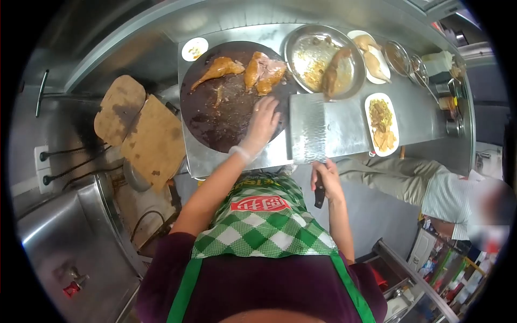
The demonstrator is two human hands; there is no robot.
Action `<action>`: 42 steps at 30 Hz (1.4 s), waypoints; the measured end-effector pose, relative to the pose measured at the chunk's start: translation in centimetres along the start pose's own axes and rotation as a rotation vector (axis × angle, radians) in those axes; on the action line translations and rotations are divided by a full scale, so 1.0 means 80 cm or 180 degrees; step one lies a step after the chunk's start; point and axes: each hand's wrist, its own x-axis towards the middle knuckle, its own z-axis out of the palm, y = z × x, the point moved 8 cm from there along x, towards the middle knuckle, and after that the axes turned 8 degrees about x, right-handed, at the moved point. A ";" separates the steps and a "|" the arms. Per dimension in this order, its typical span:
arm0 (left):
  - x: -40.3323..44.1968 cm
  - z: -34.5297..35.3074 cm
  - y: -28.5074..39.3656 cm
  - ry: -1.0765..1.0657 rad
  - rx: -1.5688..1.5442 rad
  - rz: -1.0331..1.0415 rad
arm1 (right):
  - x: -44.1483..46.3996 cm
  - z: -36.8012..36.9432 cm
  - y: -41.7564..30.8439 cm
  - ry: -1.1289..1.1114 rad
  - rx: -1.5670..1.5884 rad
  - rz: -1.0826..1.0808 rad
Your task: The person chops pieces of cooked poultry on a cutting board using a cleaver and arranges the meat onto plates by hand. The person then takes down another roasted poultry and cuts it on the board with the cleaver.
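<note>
My right hand grips the black handle of a broad cleaver. Its wide steel blade points away from me over the steel counter, just right of the round dark chopping board. On the board's right part lies my left hand, fingers stretched out, holding nothing. Beyond its fingertips sits a piece of cooked poultry, pale meat showing among golden skin. To the left of that piece is a poultry leg. Small scraps are scattered over the board.
A round steel tray with a poultry piece stands behind the blade. Right of it are a plate with poultry and an oblong dish of sliced food. A small white bowl stands back left. Another person is at right.
</note>
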 end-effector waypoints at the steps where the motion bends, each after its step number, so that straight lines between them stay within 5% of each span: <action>1: 0.006 0.000 0.004 0.0002 -0.0115 0.0009 | -0.001 -0.004 -0.008 0.0043 0.0039 -0.0086; 6: 0.035 -0.041 -0.012 0.0250 0.0099 0.0045 | -0.013 -0.011 -0.034 0.0220 -0.0132 -0.0369; 10: 0.096 -0.055 -0.069 0.0508 0.1081 -0.0631 | -0.032 0.002 -0.031 0.0122 -0.0361 -0.0245; 13: 0.130 -0.027 -0.084 -0.0582 0.1345 -0.1060 | -0.033 0.024 -0.023 -0.0096 -0.0613 -0.0164; 22: 0.146 -0.043 -0.089 -0.0836 0.1284 -0.1600 | -0.030 0.074 -0.028 -0.0546 -0.1742 0.0013; 31: 0.088 -0.099 -0.093 0.0569 -0.0157 -0.0676 | -0.010 0.066 -0.046 -0.0278 -0.1702 0.0029; 42: -0.073 -0.120 -0.052 -0.0248 0.0971 -0.0865 | -0.006 0.082 -0.057 -0.0123 -0.2036 -0.0091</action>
